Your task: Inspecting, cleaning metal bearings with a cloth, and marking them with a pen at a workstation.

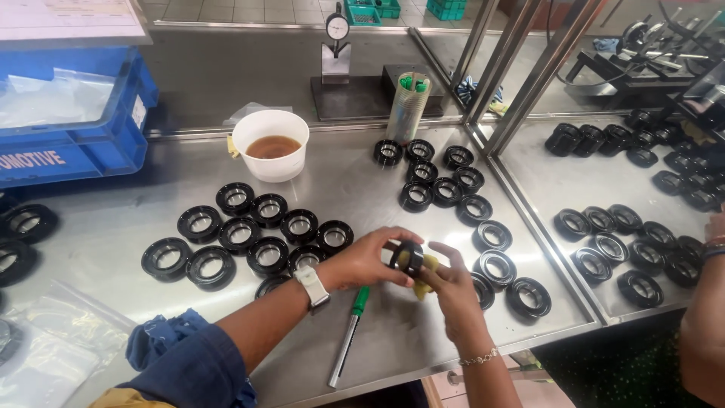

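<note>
Looking down, you face a brushed steel workbench [113, 227] that shines under overhead light. A slanted metal frame [521, 91] divides it from a second steel bench to your right, where another person's arm [706, 317] reaches in at the edge beside more black rings.

At the back of your bench stands a white bowl [270, 143] of brown liquid. Behind it is a dial gauge on a stand [336, 45], and just right of that a mesh cup [408, 106] holding green-tipped items. A blue plastic crate [68, 113] sits at the far left, and clear plastic bags [45, 347] lie at the near left corner.

Black ring-shaped parts cover much of the surface: one cluster [249, 234] lies left of your hands, and another group [445, 181] runs from the mesh cup down to your right. A green-handled tool [349, 336] lies flat on the bench just below your left wrist, which wears a pale watch.

Your left hand [366, 261] has its fingers curled around a black ring [409, 257], gripping it above the bench at front centre. Your right hand [453, 291] meets it from the other side, fingers closed on a yellow cloth [427, 272] pressed against the ring.
</note>
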